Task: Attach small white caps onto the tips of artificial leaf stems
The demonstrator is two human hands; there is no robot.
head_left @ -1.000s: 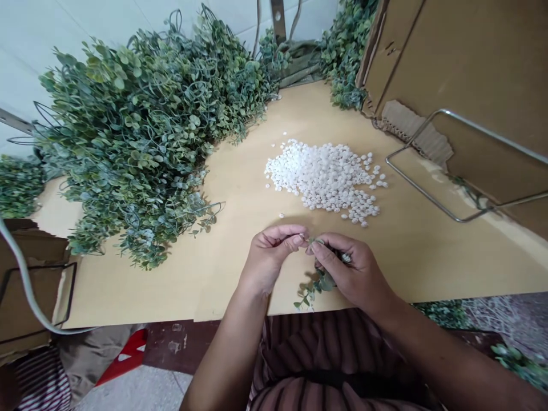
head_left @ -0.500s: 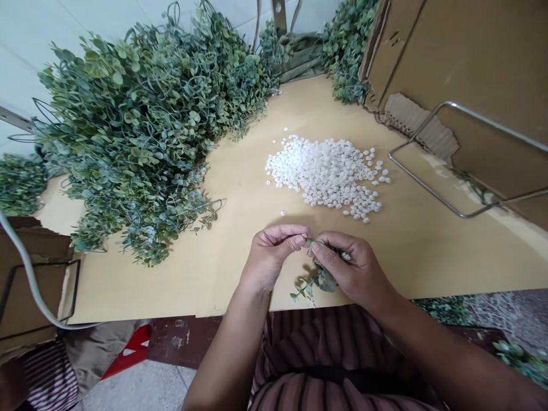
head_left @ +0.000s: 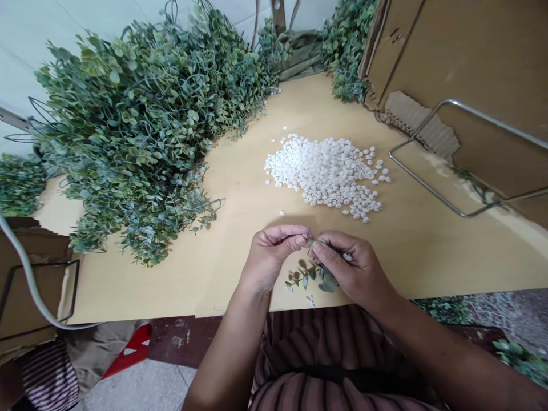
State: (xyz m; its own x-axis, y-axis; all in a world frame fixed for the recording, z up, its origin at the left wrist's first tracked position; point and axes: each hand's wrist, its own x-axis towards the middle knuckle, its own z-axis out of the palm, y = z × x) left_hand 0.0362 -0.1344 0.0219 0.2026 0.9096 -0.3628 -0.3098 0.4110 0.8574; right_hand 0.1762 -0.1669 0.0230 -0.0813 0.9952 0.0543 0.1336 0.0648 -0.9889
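My left hand (head_left: 274, 248) is closed in a pinch, its thumb and forefinger on a tiny white piece at the tip of a stem. Opposite it, my right hand (head_left: 342, 260) grips a green artificial leaf sprig (head_left: 327, 279) between thumb and fingers. Leaves hang below that hand over the table's near edge, and part of the sprig is hidden in my palm. The fingertips of both hands nearly meet. Just beyond them lies a loose pile of small white bead-like pieces (head_left: 325, 171), with a single white piece (head_left: 282, 212) apart from it.
A large heap of artificial greenery (head_left: 141, 125) covers the left of the tan tabletop (head_left: 240, 228). On the right stands a cardboard box (head_left: 471, 63) with a bent metal wire frame (head_left: 449, 211) in front. A pale hose (head_left: 29, 274) curves at the left. A person's striped sleeve (head_left: 49, 379) shows lower left.
The sprig's hanging leaves have swung slightly left. Both hands stay in nearly the same place with the same grip.
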